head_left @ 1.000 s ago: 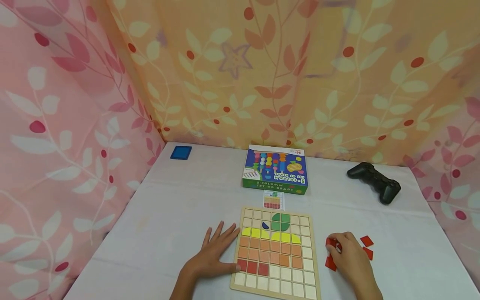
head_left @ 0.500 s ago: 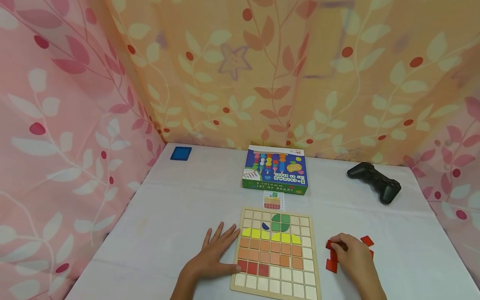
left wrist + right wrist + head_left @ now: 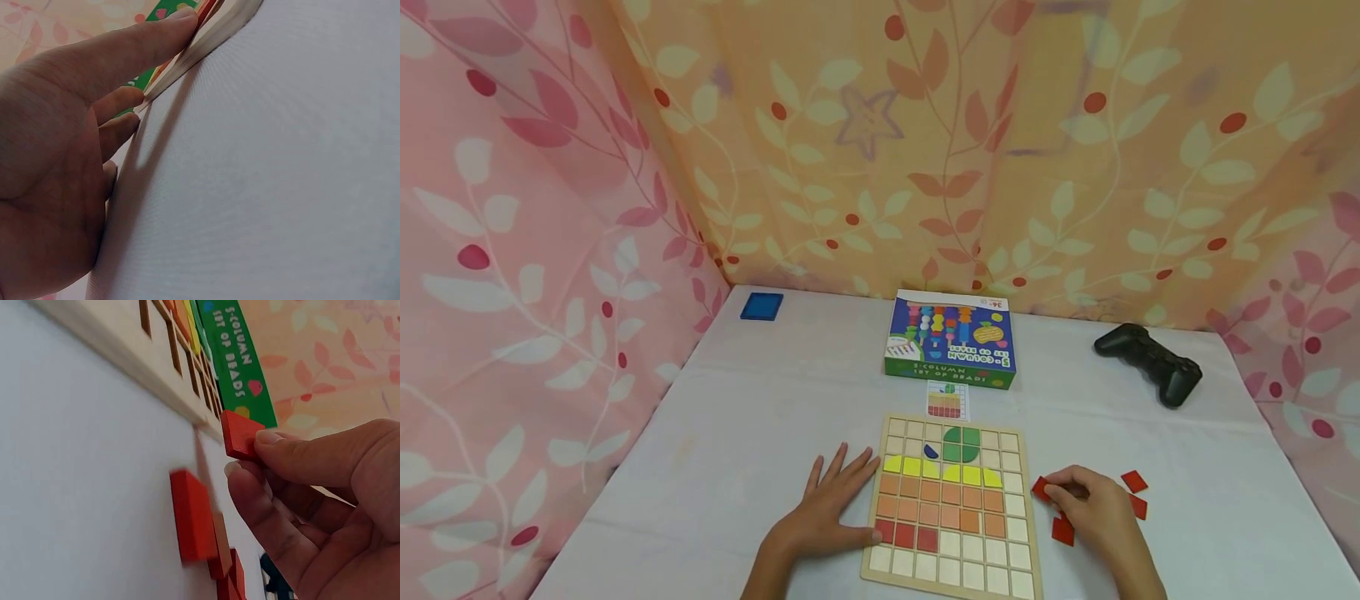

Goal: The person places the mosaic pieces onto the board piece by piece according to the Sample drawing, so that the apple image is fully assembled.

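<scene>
A wooden grid board (image 3: 947,572) lies before me, with green, blue, yellow, orange and red tiles in its cells. Three red tiles (image 3: 906,535) fill the left of one lower row. My left hand (image 3: 823,521) lies with fingers spread at the board's left edge, the thumb touching its rim, as the left wrist view also shows. Just right of the board, my right hand (image 3: 1101,508) pinches a red square tile (image 3: 240,434) between thumb and fingers, raised off the cloth. Beneath and beside that hand lie several loose red tiles (image 3: 1063,531), some partly hidden.
Behind the board lies a small pattern card (image 3: 947,401), and beyond it a bead-set box (image 3: 951,340). A black game controller (image 3: 1148,363) is at the back right, a blue square tray-like object (image 3: 762,306) at the back left. Patterned curtains (image 3: 880,150) surround the white-covered table.
My right hand has picked a red tile out of the loose ones and moved it slightly left, toward the board. The left hand has stayed in place.
</scene>
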`<state>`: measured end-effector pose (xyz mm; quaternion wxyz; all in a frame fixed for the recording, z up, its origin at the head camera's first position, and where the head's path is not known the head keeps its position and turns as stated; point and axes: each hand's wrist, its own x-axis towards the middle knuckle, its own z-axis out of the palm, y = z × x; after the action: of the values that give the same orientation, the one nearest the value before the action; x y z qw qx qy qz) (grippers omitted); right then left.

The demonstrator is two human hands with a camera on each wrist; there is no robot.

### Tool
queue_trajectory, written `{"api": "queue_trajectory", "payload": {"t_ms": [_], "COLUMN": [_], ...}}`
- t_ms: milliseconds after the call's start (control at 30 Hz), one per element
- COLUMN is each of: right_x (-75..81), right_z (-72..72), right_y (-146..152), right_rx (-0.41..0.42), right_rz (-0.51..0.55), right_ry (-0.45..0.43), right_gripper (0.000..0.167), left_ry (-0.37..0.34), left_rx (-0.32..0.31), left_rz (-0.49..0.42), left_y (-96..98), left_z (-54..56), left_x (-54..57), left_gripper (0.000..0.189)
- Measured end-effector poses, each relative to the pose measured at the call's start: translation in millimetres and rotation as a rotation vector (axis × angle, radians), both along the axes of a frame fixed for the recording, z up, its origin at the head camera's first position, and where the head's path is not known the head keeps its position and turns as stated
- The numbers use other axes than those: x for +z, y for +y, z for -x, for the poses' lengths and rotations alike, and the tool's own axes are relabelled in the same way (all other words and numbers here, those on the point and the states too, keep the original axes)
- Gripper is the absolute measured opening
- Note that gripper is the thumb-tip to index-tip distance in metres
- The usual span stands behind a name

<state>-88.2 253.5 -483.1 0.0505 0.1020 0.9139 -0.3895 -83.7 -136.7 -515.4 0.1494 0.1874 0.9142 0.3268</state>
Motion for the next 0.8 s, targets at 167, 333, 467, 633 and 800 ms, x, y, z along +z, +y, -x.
{"api": "queue_trajectory", "payload": {"t_ms": [167,333,467,633,800], "right_x": [-0.6,-0.8,0.0,0.4,-5.0], "right_z": [0.1,-0.6,-2.5,-7.3,-12.6], "right_y": [-15.4,-33.3,-49.0,-69.5,-84.3], "right_rx": [0.031,0.075,0.132,0.206,0.382], "right_rz": [0.036,0.02,0.043,0.093,0.172], "right_ry": [-0.001,0.047,0.073,0.085,0.122], "right_gripper": [0.009,0.01,0.013,0.017,0.017], "left_ry": [-0.002,0.0,0.005,0.008,0.02], "left_rx": [-0.002,0.0,0.001,-0.004,-0.018], "left_rz": [-0.006,-0.01,-0.003,-0.008,-0.015], "left_y": [-0.2,-0.1,-0.4,-0.7,-1.5], "left_z": [0.0,-0.2,-0.2,-0.2,-0.5], "left_x": [0.0,0.2,-0.2,0.1,-0.2], "left_gripper": [0.098,0.098,0.098,0.098,0.097]}}
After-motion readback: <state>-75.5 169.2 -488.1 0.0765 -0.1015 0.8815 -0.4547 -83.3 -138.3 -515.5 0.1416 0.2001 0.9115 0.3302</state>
